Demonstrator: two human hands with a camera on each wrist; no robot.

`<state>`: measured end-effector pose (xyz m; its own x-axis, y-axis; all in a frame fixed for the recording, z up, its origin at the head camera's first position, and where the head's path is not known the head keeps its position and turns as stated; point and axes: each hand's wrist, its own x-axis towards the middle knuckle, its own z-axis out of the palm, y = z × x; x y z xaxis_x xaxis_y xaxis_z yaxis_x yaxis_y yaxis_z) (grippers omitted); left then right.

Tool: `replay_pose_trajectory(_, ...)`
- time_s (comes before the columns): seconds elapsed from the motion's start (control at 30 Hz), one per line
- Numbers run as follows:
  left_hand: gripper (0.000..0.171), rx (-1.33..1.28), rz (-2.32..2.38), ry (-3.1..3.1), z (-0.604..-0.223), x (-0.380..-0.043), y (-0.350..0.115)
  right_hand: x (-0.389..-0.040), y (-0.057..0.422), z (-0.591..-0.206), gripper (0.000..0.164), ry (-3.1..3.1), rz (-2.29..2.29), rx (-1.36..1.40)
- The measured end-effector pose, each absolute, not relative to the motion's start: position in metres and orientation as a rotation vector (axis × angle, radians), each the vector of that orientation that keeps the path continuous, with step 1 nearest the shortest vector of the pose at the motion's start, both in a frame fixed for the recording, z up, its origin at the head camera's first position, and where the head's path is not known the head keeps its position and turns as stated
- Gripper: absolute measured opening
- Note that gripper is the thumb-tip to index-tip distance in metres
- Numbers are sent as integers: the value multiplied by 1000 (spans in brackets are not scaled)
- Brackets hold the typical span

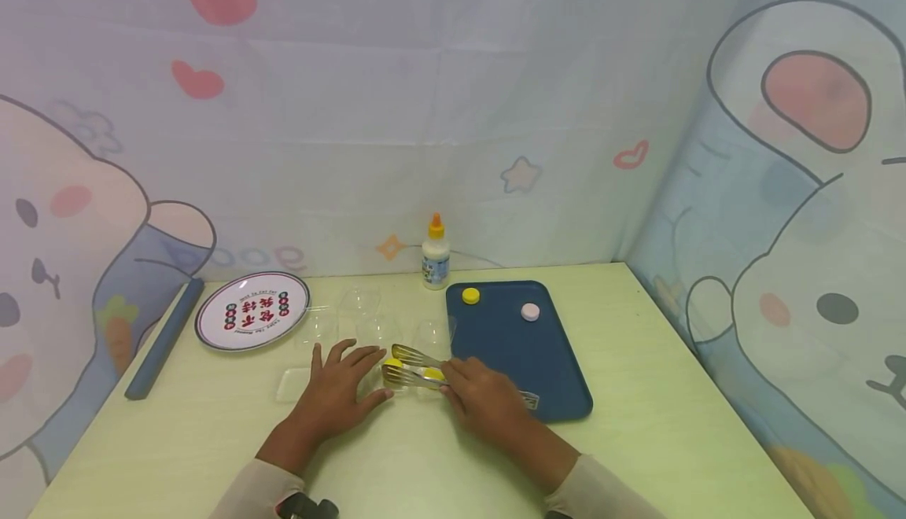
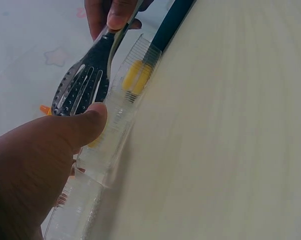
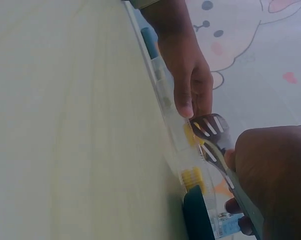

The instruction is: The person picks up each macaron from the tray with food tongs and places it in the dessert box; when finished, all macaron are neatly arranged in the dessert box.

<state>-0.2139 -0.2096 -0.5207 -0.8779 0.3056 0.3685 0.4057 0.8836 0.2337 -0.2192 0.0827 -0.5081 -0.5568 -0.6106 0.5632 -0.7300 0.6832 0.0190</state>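
My right hand (image 1: 488, 397) grips a pair of metal slotted serving tongs (image 3: 210, 131), its slotted ends apart and pointing left. They hover over clear plastic boxes, around a yellow macaron (image 1: 393, 362); whether they touch it I cannot tell. A second yellow macaron (image 2: 138, 77) sits in the box nearer the tray, partly behind the tongs in the head view. My left hand (image 1: 343, 389) lies spread beside the box left of the tongs, thumb (image 2: 93, 120) along its near side. Some of that box is hidden by the hand.
A dark blue tray (image 1: 524, 362) at right carries a yellow macaron (image 1: 470, 296) and a pale pink macaron (image 1: 530, 312). Several more clear boxes (image 1: 433, 333) stand behind the hands. A glue bottle (image 1: 436, 255), a printed plate (image 1: 248, 334) and a grey-blue bar (image 1: 166, 338) lie farther back.
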Motion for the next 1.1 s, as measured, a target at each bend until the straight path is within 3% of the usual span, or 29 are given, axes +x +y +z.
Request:
replay_pose_trajectory(0.7, 62, -525, -437, -2714, -519, -213, -210, -218, 81, -508, 32, -2434, 316, 987)
replay_pose_trajectory(1.1, 71, -497, -414, -2747, -520, -214, -216, -219, 84, -507, 34, -2442, 369, 958)
